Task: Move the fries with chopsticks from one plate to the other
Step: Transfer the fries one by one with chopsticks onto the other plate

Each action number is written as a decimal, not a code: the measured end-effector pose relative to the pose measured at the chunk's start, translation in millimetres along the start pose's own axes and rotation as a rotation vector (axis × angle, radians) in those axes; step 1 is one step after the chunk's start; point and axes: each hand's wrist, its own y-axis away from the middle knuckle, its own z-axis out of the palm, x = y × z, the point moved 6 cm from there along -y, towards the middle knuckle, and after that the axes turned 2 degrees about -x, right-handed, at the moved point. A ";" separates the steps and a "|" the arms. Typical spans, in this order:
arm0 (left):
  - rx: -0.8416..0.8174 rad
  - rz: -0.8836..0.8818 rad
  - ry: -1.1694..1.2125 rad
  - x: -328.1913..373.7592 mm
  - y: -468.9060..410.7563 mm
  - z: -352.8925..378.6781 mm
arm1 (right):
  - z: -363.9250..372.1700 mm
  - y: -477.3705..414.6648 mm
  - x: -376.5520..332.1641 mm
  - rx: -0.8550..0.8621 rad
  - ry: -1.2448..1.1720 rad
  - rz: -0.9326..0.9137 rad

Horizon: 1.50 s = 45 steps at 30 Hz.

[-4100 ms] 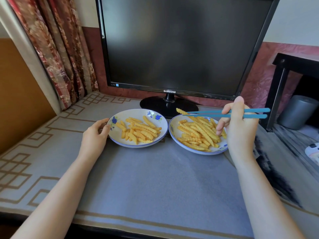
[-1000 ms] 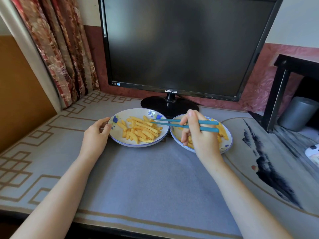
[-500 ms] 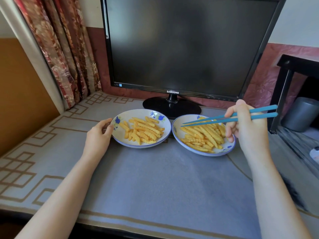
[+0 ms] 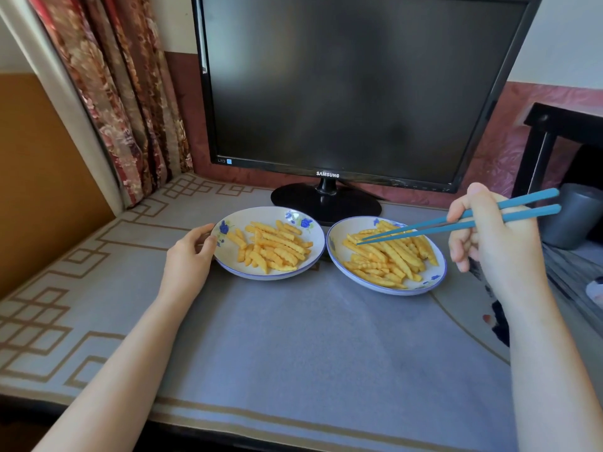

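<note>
two plates (image 4: 228,256) of fries (image 4: 280,247) (chopsticks (image 4: 522,215) over one)

Monitor (image 4: 359,86) top cropped; bin (image 4: 581,227) partly hidden

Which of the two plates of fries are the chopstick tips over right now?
The right plate, with the tips of the blue chopsticks at its fries. The left plate has none over it; the left hand holds its rim.

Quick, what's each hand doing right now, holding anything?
The left hand grips the rim of the left plate.
The right hand holds the blue chopsticks.
</note>
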 end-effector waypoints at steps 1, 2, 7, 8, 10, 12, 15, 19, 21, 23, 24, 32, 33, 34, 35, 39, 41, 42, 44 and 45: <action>0.000 0.000 0.001 -0.2 -0.3 0.0 | -1.7 0.7 -2.3 -0.001 0.011 -0.001; -0.001 -0.002 0.002 -0.3 -0.2 0.2 | -3.1 0.9 -3.8 -0.003 0.023 0.000; 0.001 -0.005 0.004 1.4 1.3 0.0 | -5.1 -2.8 -0.9 -0.047 0.078 0.032; 0.002 -0.006 0.002 1.7 1.6 0.0 | -5.1 -4.2 0.1 -0.042 0.077 0.040; 0.002 -0.006 0.001 2.3 1.7 -0.3 | -5.4 -7.6 0.8 -0.013 0.059 0.042; 0.001 -0.007 0.001 2.4 1.7 -0.4 | -7.0 -11.8 0.1 0.021 0.037 0.036; 0.004 -0.006 -0.004 2.2 1.4 -0.3 | -10.0 -17.7 -4.1 0.069 -0.011 0.021; 0.009 -0.005 -0.007 2.3 1.5 -0.5 | 5.9 -19.7 -9.3 0.053 -0.109 0.000; 0.010 -0.003 -0.010 3.3 2.1 -0.5 | 21.3 -17.6 -6.1 0.015 -0.145 0.006; 0.010 -0.003 -0.011 4.1 2.9 -0.4 | 36.9 -13.1 -0.9 -0.027 -0.185 0.022; 0.010 -0.003 -0.013 4.1 3.1 -0.5 | 44.3 -10.1 1.8 -0.048 -0.201 0.032; 0.009 0.001 -0.016 2.7 2.0 -0.4 | 84.6 14.8 17.2 -0.206 -0.247 0.070; 0.010 0.002 -0.016 2.8 1.8 -0.3 | 87.8 17.1 17.2 -0.233 -0.248 0.072; 0.011 0.001 -0.016 2.9 1.8 0.0 | 90.5 19.0 17.2 -0.261 -0.252 0.073; 0.013 0.002 -0.015 2.9 1.5 0.2 | 92.6 20.9 16.9 -0.290 -0.252 0.076; 0.017 0.009 -0.010 1.9 0.5 0.2 | 95.1 23.3 17.2 -0.363 -0.231 0.090; 0.016 0.010 -0.009 1.1 0.2 -0.1 | 91.9 20.8 17.0 -0.353 -0.238 0.084; 0.014 0.011 -0.008 1.1 0.2 0.0 | 88.4 18.4 17.2 -0.337 -0.247 0.080; 0.013 0.009 -0.006 1.5 0.8 0.1 | 77.3 12.1 16.8 -0.288 -0.275 0.078; 0.015 0.009 -0.005 1.9 1.0 0.0 | 69.9 8.3 16.0 -0.260 -0.290 0.077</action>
